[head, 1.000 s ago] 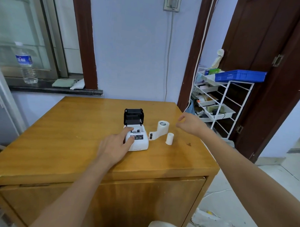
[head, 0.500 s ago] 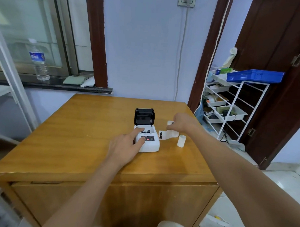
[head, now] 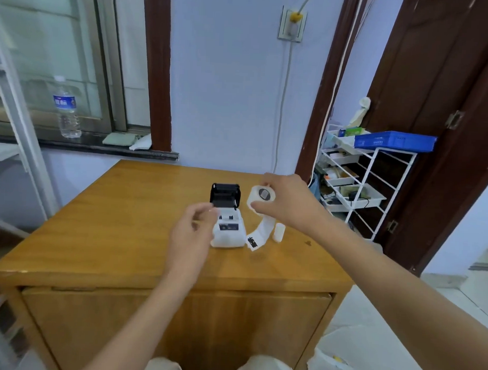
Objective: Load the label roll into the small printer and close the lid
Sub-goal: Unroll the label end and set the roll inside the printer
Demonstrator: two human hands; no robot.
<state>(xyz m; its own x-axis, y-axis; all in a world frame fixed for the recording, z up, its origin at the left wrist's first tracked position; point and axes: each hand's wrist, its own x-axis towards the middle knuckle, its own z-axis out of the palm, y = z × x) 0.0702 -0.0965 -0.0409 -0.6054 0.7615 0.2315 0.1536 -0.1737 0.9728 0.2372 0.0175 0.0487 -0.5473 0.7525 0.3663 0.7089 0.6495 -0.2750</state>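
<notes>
A small white printer (head: pixel 228 230) stands near the middle of the wooden table (head: pixel 103 229), its black lid (head: pixel 225 194) tipped up and open at the back. My right hand (head: pixel 288 198) grips the white label roll (head: pixel 260 199) in the air just right of the lid, and a loose strip of labels (head: pixel 259 233) hangs from it down to the table. My left hand (head: pixel 192 234) hovers at the printer's left front corner, fingers loosely curled, holding nothing.
A small white cylinder (head: pixel 279 231) stands on the table right of the label strip. A white wire rack (head: pixel 370 186) with a blue basket (head: pixel 395 140) is beyond the table's right edge. A water bottle (head: pixel 66 109) stands on the window ledge.
My right hand took hold of the label roll and lifted it off the table, the strip trailing down. My left hand came off the printer's front and rose a little.
</notes>
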